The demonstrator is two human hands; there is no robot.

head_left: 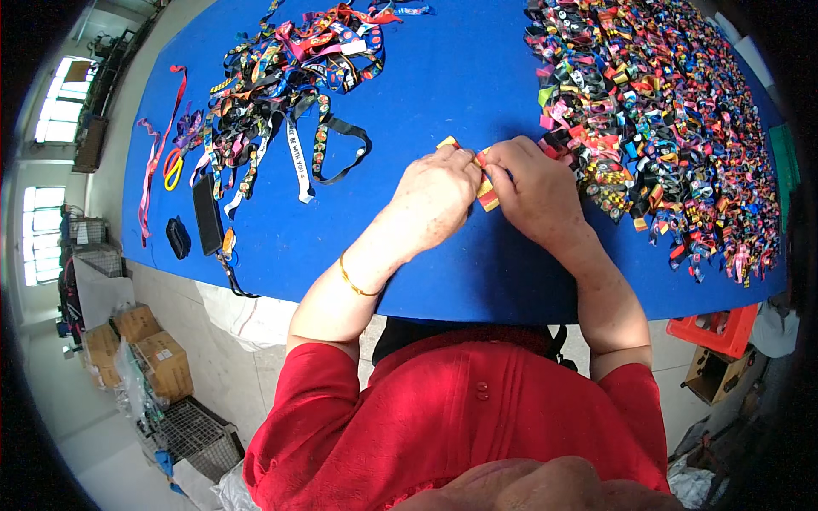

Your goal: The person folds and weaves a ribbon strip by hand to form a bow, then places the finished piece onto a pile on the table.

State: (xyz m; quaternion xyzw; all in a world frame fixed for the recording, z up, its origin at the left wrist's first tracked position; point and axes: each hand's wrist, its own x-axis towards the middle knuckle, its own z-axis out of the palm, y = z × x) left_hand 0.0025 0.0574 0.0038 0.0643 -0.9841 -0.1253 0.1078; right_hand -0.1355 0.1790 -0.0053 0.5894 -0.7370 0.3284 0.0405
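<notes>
Between my two hands, over the middle of the blue table [409,281], is a short yellow and red printed ribbon strap [488,198]. My left hand [434,198] is closed on its left part, and a yellow end shows past the fingers. My right hand [535,189] pinches the strap beside it, thumb and fingers pressed together. The two hands almost touch. Just right of my right hand begins a large heap of small folded ribbon straps [656,128] in many colours.
A loose tangle of long printed lanyards [290,77] lies at the far left. Nearer are a black phone [207,213], a small black pouch [178,238] and a pink strap [146,183]. Cardboard boxes [162,362] stand on the left floor, a red crate [724,330] on the right.
</notes>
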